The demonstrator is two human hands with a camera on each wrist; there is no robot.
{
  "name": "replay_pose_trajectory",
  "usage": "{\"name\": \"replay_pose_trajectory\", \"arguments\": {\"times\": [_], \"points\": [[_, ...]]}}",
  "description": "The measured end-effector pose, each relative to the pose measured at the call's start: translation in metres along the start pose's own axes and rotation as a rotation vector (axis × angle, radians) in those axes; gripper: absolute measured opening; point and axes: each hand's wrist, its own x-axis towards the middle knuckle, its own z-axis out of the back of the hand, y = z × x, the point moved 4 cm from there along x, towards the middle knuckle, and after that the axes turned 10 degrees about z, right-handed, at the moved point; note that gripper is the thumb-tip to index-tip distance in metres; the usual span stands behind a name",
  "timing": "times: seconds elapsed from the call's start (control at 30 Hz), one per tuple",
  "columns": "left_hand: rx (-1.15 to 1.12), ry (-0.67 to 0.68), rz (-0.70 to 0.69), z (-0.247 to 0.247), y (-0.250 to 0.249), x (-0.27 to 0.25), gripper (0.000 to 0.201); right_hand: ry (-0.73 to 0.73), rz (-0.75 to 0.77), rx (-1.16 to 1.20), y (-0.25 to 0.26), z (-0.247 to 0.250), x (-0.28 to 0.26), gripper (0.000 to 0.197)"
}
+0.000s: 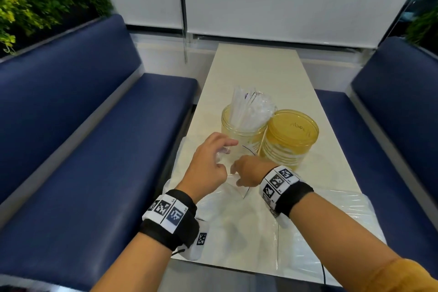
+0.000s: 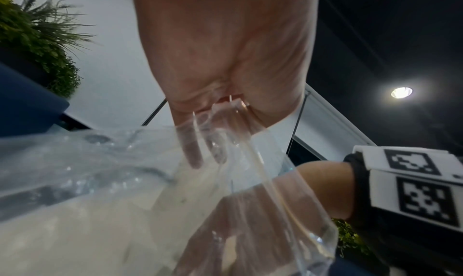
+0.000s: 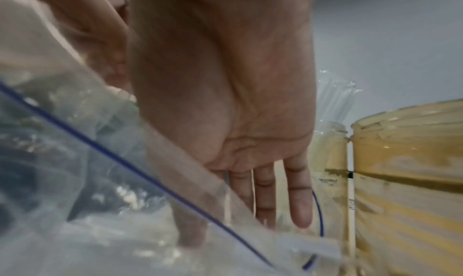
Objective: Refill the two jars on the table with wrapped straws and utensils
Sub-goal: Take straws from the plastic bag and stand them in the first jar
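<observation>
clear plastic is bunched in my left hand [image 1: 208, 161], which pinches up one lip of a zip bag [image 1: 237, 216] lying on the table [image 1: 256, 73] in front of me. my right hand [image 1: 246, 170] reaches into the bag's mouth with its fingers [image 3: 299, 205] straight and relaxed, gripping nothing that i can see. the bag's blue zip line [image 3: 125, 161] runs slantwise across the right wrist view, so the mouth faces away from me, toward the jars

the left jar [image 1: 241, 130] stands upright just beyond my hands and already has wrapped straws [image 1: 246, 109] in it, their long axis near vertical, fanning up and a little to the right out of the rim. the right jar [image 1: 289, 142] stands touching it, or very nearly, and i see nothing sticking up out of it. a single thin wrapped stick [image 3: 350, 205] leans between the two jars

i judge i am at the step of opening the bag and fetching the next handful, most likely utensils, though what is inside is too blurred to name. next i need to close my right fingers on a bundle, draw it out along the bag's length while the left keeps the mouth wide, then turn it upright over the right jar
</observation>
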Motion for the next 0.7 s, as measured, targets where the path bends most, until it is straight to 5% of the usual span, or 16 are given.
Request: {"name": "replay_pose_trajectory", "arguments": {"times": [0.47,0.7], "points": [[-0.011,-0.021,0.037,-0.001,0.012,-0.004,0.067,0.157,0.006,0.032,0.004,-0.014,-0.018,0.047],[0.091,0.005,-0.008,-0.011,0.014,-0.007,0.061,0.001,0.073,0.005,0.011,0.029,-0.031,0.047]]}}
